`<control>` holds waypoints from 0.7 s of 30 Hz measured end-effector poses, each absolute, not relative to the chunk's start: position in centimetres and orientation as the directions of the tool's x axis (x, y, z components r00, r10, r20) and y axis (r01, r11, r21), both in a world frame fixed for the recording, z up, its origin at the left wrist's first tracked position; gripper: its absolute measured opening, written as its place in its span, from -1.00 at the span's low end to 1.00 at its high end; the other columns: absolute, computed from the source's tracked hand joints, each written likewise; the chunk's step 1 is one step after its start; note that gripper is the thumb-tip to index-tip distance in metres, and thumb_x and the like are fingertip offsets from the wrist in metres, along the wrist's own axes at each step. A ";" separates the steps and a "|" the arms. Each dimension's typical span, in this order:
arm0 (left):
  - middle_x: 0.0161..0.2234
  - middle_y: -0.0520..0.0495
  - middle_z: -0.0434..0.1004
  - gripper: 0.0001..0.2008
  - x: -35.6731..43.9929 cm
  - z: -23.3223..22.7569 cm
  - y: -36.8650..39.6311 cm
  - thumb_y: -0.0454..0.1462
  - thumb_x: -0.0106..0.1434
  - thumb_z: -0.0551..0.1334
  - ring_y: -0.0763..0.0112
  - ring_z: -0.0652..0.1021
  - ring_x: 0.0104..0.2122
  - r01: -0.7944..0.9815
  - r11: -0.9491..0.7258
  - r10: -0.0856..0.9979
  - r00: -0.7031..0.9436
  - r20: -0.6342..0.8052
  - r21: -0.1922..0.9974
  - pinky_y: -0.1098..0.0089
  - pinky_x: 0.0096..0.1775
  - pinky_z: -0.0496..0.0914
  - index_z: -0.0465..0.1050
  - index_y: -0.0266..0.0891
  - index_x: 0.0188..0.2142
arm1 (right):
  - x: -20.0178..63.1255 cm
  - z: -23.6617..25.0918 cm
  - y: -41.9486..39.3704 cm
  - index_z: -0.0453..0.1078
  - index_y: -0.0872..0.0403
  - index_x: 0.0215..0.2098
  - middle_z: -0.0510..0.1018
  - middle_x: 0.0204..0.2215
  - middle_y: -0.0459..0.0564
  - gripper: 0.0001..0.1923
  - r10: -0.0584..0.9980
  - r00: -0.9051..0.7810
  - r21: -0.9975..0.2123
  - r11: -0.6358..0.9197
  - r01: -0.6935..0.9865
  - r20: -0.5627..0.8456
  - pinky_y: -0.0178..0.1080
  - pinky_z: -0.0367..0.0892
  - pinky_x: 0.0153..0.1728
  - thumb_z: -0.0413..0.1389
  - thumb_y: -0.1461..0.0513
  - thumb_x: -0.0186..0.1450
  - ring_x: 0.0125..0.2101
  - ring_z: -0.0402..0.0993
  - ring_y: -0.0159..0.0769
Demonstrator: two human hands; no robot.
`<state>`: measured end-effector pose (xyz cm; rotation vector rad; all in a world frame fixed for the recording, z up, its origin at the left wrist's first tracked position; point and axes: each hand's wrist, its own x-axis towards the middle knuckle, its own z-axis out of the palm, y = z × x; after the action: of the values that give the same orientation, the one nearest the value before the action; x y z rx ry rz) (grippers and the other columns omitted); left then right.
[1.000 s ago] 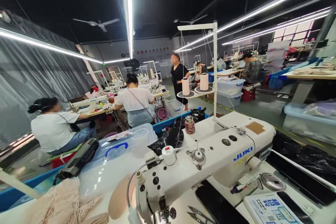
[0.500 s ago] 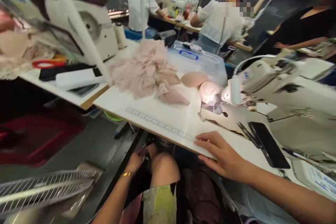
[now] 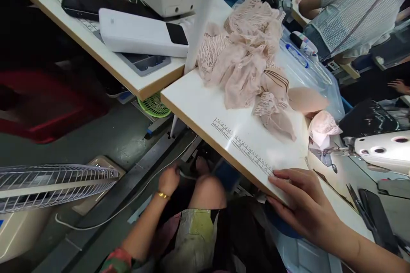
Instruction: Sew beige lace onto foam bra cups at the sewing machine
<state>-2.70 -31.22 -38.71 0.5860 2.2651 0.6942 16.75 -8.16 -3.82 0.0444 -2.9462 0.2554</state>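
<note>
Reaching down below the sewing table [image 3: 205, 106], your left hand [image 3: 168, 180] hangs beside your bare knee [image 3: 207, 191], fingers curled toward a thin cable [image 3: 185, 175] near the floor; whether it actually grips the cable cannot be told. A gold bracelet [image 3: 162, 196] circles that wrist. Your right hand [image 3: 304, 204] lies flat on the table's near edge, fingers spread and pressed down, the fingertips resting on the printed ruler strip [image 3: 243, 147]. Further back on the table sits a heap of pale pink lace fabric [image 3: 246, 57], with moulded bra cups [image 3: 306, 100] just beside it, close to the sewing machine head [image 3: 382, 149]. That lace looks light, soft and limp, likely to snag, so it is best gathered in a loose handful rather than pulled by one edge. On the neighbouring table lie a white power bank [image 3: 141, 34] and a dark phone [image 3: 86, 2]. A wire fan guard [image 3: 54, 183] stands at your left. Another person in a white striped top [image 3: 355, 13] sits beyond.
</note>
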 end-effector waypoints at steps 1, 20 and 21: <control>0.00 -0.17 0.56 -0.68 -2.7 -38.3 -33.2 -0.13 0.46 0.21 0.21 0.59 -0.07 0.222 0.772 0.560 -0.682 -0.470 0.596 0.09 0.00 0.50 0.46 -0.27 0.08 | 16.8 -3.8 -8.2 0.26 0.03 0.32 0.40 0.03 0.16 -0.42 -0.013 -0.983 -0.173 0.984 -0.045 0.184 -0.01 0.38 -0.04 0.21 0.38 0.37 -0.01 0.40 -0.02; -0.29 -0.28 0.55 -0.35 5.9 -35.8 -43.3 0.09 0.46 -0.08 0.00 0.54 -0.22 0.310 0.927 0.370 -0.849 -0.379 0.210 0.13 -0.08 0.38 0.67 -0.21 -0.32 | 17.9 -4.5 -6.8 0.22 -0.03 0.40 0.42 0.12 0.16 -0.40 -0.052 -0.972 -0.269 0.956 -0.114 0.227 0.05 0.41 -0.01 0.15 0.30 0.42 0.04 0.41 0.07; -0.27 -0.30 0.54 -0.39 6.3 -35.6 -43.5 0.05 0.46 -0.06 -0.01 0.52 -0.21 0.289 0.941 0.336 -0.866 -0.369 0.177 0.12 -0.10 0.37 0.67 -0.22 -0.30 | 18.0 -4.5 -6.5 0.22 -0.04 0.41 0.43 0.12 0.16 -0.39 -0.063 -0.971 -0.286 0.949 -0.130 0.230 0.04 0.42 -0.03 0.14 0.30 0.42 0.03 0.42 0.07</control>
<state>6.33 -43.54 -35.61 0.4529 2.6938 0.1618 17.97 -6.52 -4.48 0.1447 -2.8847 0.4450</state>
